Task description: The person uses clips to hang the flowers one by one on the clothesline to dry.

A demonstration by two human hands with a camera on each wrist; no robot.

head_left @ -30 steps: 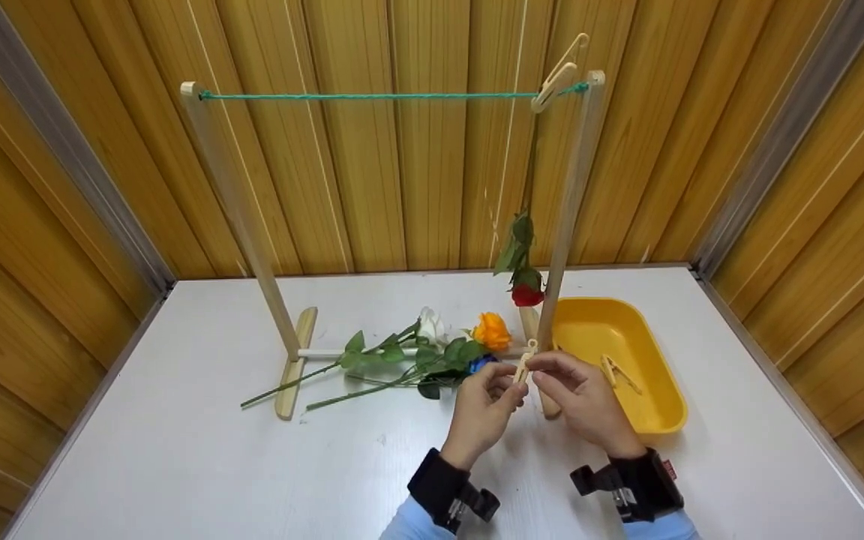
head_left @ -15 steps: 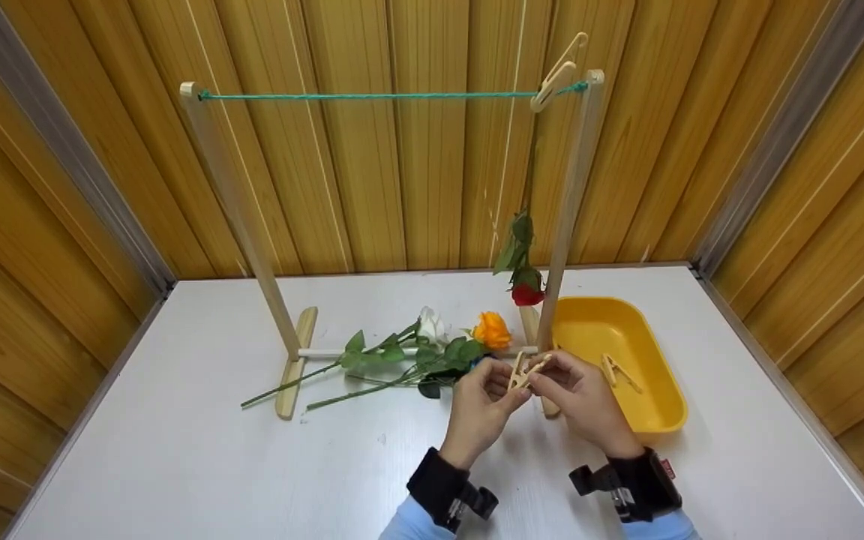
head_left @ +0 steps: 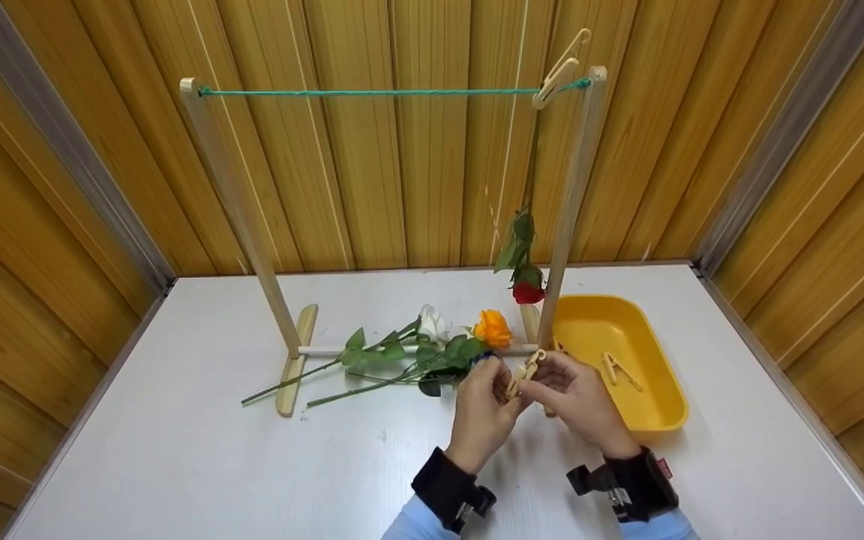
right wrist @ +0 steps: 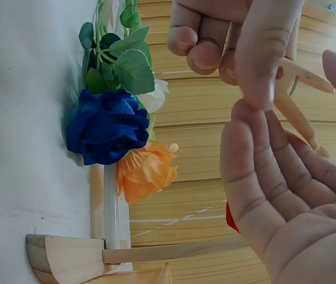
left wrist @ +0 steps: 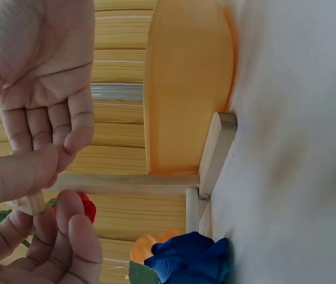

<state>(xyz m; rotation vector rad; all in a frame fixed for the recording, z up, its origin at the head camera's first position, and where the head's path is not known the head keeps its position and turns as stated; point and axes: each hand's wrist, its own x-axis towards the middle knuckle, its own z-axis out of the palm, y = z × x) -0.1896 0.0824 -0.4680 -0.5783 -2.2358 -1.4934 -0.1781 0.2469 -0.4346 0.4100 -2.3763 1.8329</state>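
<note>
A light wooden clothespin (head_left: 528,370) is between the two hands near the rack's right foot. My left hand (head_left: 479,409) pinches it between thumb and fingers, which shows well in the right wrist view, where the clothespin (right wrist: 296,116) has its legs spread. My right hand (head_left: 586,397) is close on the other side. Its fingers lie fairly straight beside one leg and its thumb stands apart; whether they touch the wood is hard to tell. Under the left fingertips, a blue rose (right wrist: 107,127) lies on the table, mostly hidden in the head view.
A red rose (head_left: 528,289) hangs head down from a clothespin (head_left: 556,82) on the green cord (head_left: 364,93) of a wooden rack. A white rose (head_left: 430,322) and an orange rose (head_left: 493,328) lie below. The yellow tray (head_left: 661,367) holds another clothespin (head_left: 619,370).
The clothespin has been turned between the fingers: half a second ago its legs spread upward in the head view, now it slants up to the right. The hands have barely moved.
</note>
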